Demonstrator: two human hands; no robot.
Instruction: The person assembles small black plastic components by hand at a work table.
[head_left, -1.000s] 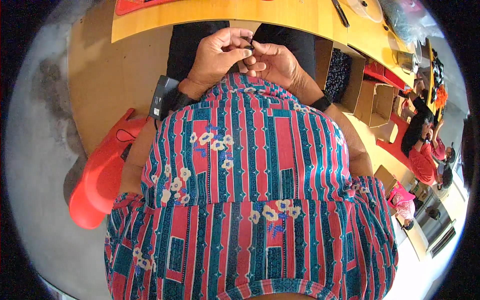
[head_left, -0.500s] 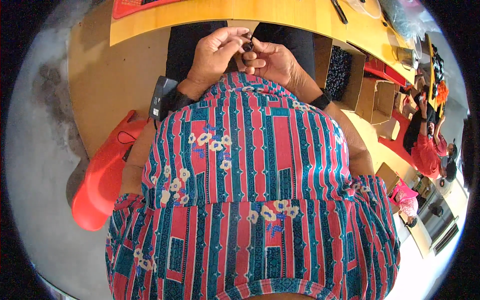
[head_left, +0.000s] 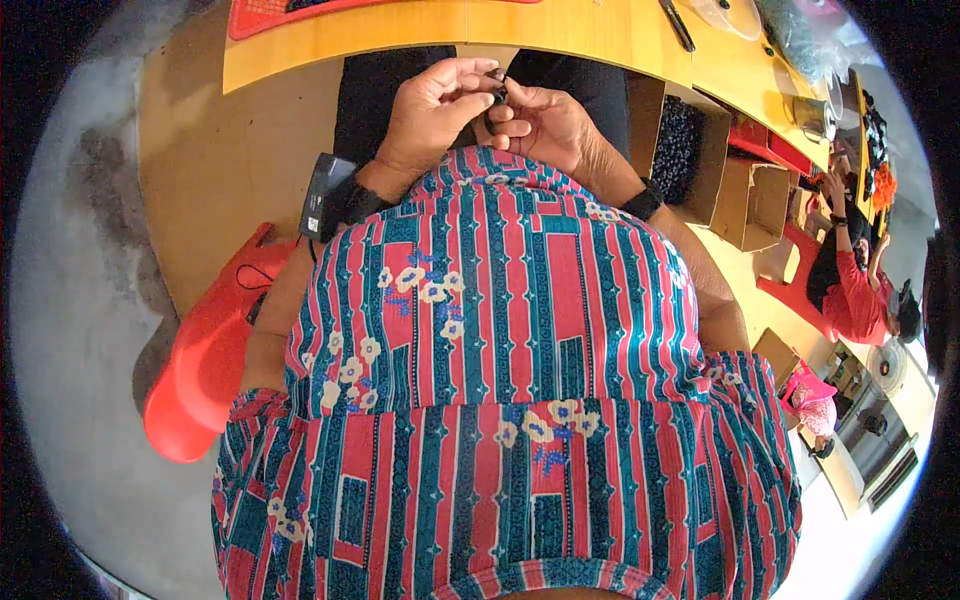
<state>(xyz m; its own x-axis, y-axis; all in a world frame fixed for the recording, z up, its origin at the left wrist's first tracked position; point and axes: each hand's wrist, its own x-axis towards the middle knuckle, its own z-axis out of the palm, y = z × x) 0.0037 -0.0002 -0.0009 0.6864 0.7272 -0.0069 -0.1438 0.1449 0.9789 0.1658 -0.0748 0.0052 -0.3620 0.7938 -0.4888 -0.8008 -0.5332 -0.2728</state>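
Above my lap, just short of the table's near edge, both hands meet around a small black part (head_left: pixel 499 97). It is mostly covered by fingers, and its exact kind does not show. My left hand (head_left: pixel 437 108) pinches at it from the left with thumb and fingertips. From the other side, my right hand (head_left: pixel 548 122) holds it between thumb and curled fingers. Each wrist has a black band, and a dark box-shaped device (head_left: pixel 322 198) is attached by my left wrist.
The yellow table (head_left: pixel 580 30) bears a red tray (head_left: pixel 262 18) and a black pen-like tool (head_left: pixel 678 24). To the right stands a cardboard box (head_left: pixel 710 165) of small black pieces (head_left: pixel 677 150). A red chair (head_left: pixel 205 350) is at left. People sit working farther right.
My left fingers have shifted slightly around the small black part, while my right hand stays nearly in place. At far right a person in red has moved an arm and head.
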